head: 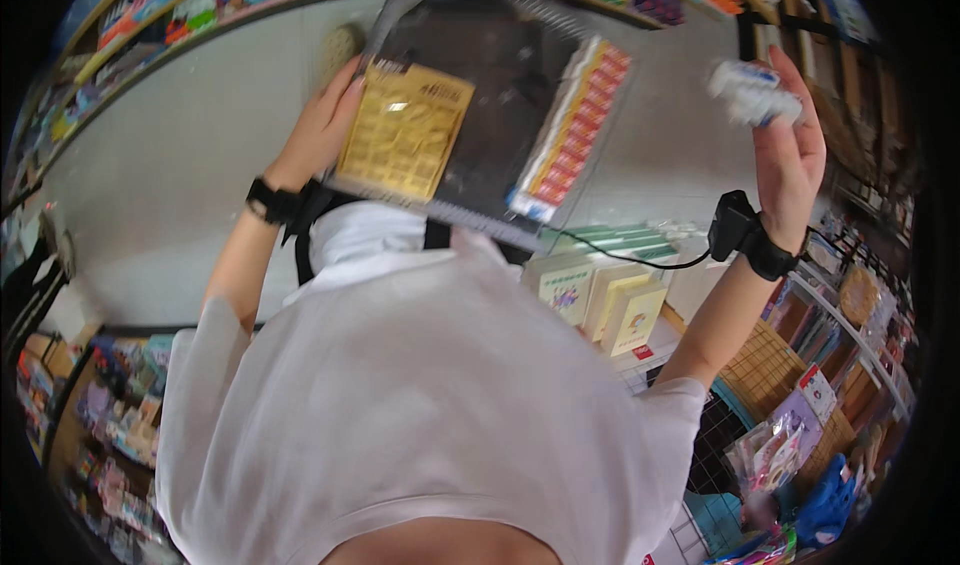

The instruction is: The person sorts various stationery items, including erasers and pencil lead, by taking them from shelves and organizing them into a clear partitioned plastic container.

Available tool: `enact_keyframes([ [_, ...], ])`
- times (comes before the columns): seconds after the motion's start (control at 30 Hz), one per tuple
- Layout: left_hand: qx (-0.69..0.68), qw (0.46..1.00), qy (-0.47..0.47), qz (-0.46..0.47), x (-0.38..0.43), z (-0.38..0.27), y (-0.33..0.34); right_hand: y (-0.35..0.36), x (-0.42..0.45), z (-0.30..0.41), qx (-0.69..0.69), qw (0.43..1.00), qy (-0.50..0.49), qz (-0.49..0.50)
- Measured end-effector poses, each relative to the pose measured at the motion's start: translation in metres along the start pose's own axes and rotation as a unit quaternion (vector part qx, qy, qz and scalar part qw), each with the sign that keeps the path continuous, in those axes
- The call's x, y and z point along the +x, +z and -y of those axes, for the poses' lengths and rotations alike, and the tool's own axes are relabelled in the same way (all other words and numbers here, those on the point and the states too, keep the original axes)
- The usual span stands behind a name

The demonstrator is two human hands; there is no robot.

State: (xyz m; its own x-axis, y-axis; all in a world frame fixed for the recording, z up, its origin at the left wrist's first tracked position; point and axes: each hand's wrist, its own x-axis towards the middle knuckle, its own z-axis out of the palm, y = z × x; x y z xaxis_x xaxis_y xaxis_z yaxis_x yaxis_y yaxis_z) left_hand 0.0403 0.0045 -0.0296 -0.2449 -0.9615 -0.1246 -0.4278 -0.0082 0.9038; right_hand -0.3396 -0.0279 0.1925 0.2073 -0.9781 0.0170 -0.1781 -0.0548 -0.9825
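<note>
My left hand (330, 122) grips the left side of a clear plastic tray (480, 216) held in front of my body. In the tray, a gold-coloured printed card or packet (405, 134) lies on the left, beside my fingers. A row of small red and white packets (574, 126) runs along the tray's right side. Between them the tray shows a dark area. Away from the tray, at the upper right, my raised right hand (795, 134) holds a blurred white and blue wrapped item (754, 92) between thumb and fingers.
Boxed books or cards (600, 302) stand on a display below the tray's right corner. Shelves of small goods (187, 21) curve along the top. Wire racks (765, 362) with hanging packets are at the right. Another person's legs (37, 287) show at the far left.
</note>
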Motion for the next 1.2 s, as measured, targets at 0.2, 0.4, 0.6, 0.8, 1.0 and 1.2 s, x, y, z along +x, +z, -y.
enact_keyframes([
  [0.2,-0.016,0.999,-0.023,0.027,0.002,-0.004,0.002,-0.151,0.032,-0.066,0.334,0.908,0.001,-0.253],
  [0.4,0.002,0.997,-0.067,0.035,0.003,-0.007,0.007,-0.181,0.089,-0.150,0.296,0.892,0.107,-0.325],
  [0.6,-0.009,0.997,-0.070,0.033,0.004,-0.019,0.005,-0.179,0.168,-0.187,0.249,0.865,0.021,-0.434],
  [0.8,-0.057,0.993,-0.102,0.029,0.011,-0.038,0.005,-0.180,0.213,-0.206,0.188,0.808,-0.010,-0.558],
  [1.0,-0.042,0.996,-0.077,0.030,0.016,-0.029,0.004,-0.156,0.196,-0.174,0.181,0.836,-0.107,-0.506],
  [1.2,-0.061,0.994,-0.086,0.039,0.018,-0.018,0.004,-0.137,0.194,-0.182,0.232,0.878,0.049,-0.417],
])
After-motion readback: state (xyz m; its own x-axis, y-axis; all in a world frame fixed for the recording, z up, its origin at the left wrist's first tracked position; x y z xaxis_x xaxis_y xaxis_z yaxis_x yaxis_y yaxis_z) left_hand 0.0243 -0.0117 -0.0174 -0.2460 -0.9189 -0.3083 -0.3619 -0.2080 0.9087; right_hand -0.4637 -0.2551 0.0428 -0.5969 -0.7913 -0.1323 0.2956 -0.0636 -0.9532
